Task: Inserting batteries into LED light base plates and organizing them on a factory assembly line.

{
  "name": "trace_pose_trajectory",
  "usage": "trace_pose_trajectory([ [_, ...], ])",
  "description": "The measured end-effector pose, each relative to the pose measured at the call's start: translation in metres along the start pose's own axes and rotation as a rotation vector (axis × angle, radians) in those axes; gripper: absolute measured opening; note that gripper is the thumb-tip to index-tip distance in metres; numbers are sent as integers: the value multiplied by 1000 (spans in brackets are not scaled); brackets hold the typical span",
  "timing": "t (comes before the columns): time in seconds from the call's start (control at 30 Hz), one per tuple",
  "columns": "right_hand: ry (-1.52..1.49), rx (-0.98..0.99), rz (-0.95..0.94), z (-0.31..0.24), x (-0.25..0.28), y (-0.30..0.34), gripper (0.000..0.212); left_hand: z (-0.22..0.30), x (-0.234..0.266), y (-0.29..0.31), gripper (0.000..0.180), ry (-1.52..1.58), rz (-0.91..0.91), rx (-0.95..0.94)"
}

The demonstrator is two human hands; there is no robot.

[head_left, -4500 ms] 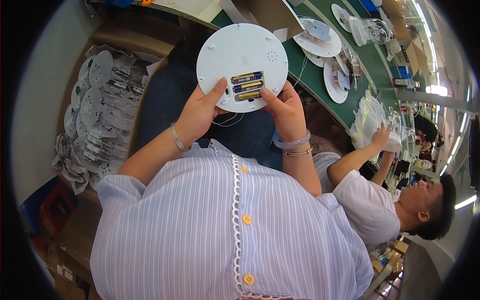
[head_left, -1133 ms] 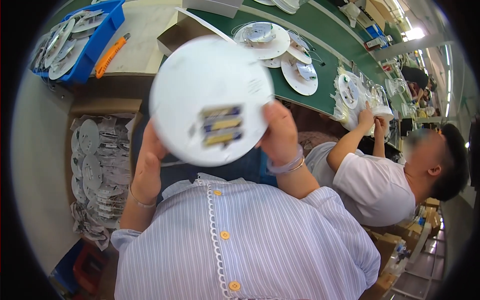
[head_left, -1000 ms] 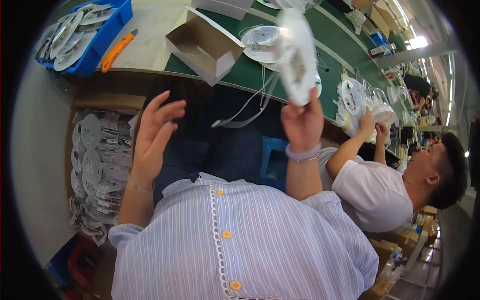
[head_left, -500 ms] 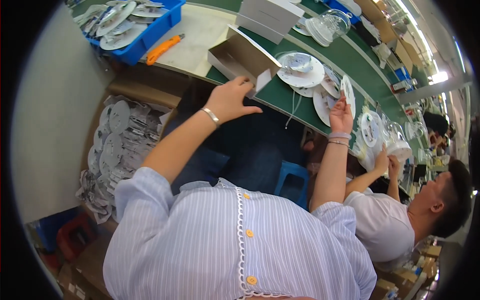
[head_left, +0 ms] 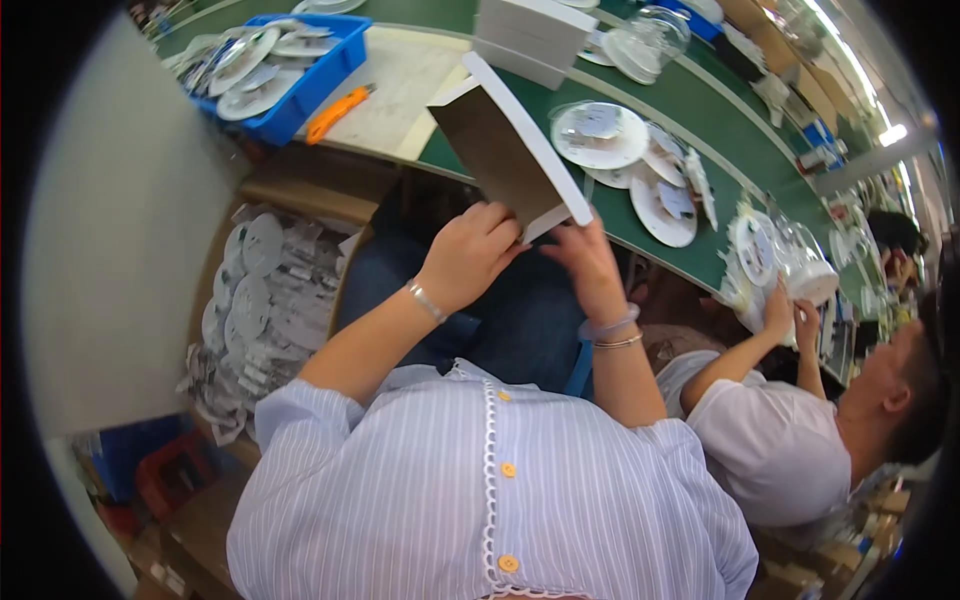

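Observation:
An open white cardboard box (head_left: pixel 545 150) with a brown inside is tilted over the table's near edge. My left hand (head_left: pixel 470 255) is closed on its near end, fingers bent at the end flap (head_left: pixel 548 218). At the box's near right corner is my right hand (head_left: pixel 588 265); its fingers are smeared by motion, so its grip is unclear. Right of the box, round white lamp plates (head_left: pixel 605 145) with small parts on them lie on the green table (head_left: pixel 515 85).
A blue bin (head_left: pixel 350 50) of similar plates stands far left, beside an orange utility knife (head_left: pixel 338 115). Another white box (head_left: pixel 530 40) sits behind. A carton of wrapped discs (head_left: pixel 262 245) is at left below the table. A co-worker (head_left: pixel 770 430) handles clear-domed parts (head_left: pixel 805 265) at right.
My right hand has left the lamp plates and come left to the box. The box has tipped up and moved nearer, with my left hand now lower on its near end.

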State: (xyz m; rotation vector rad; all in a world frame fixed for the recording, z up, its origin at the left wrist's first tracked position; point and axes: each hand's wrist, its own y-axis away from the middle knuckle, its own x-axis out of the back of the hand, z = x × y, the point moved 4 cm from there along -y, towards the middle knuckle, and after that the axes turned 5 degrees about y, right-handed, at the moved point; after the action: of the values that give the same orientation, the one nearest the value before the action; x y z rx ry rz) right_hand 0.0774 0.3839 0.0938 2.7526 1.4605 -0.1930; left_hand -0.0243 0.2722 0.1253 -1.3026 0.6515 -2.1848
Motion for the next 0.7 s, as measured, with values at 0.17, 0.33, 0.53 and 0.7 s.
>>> trace_pose_trajectory([
  [0.17, -214, -72, -42, 12, -29, 21, 47, 25, 8, 26, 20, 106, -26, -27],
  [0.33, -161, -44, 213, 20, -24, 71, 48, 32, 5, 52, 20, 359, -67, -181],
  [0.53, -248, -353, 620, 46, -11, 199, 45, 0, -38, 82, 24, 802, -64, -260],
  [0.7, -170, -631, 1115, 95, -21, 332, 51, -65, -110, 108, 24, 907, -261, 265],
])
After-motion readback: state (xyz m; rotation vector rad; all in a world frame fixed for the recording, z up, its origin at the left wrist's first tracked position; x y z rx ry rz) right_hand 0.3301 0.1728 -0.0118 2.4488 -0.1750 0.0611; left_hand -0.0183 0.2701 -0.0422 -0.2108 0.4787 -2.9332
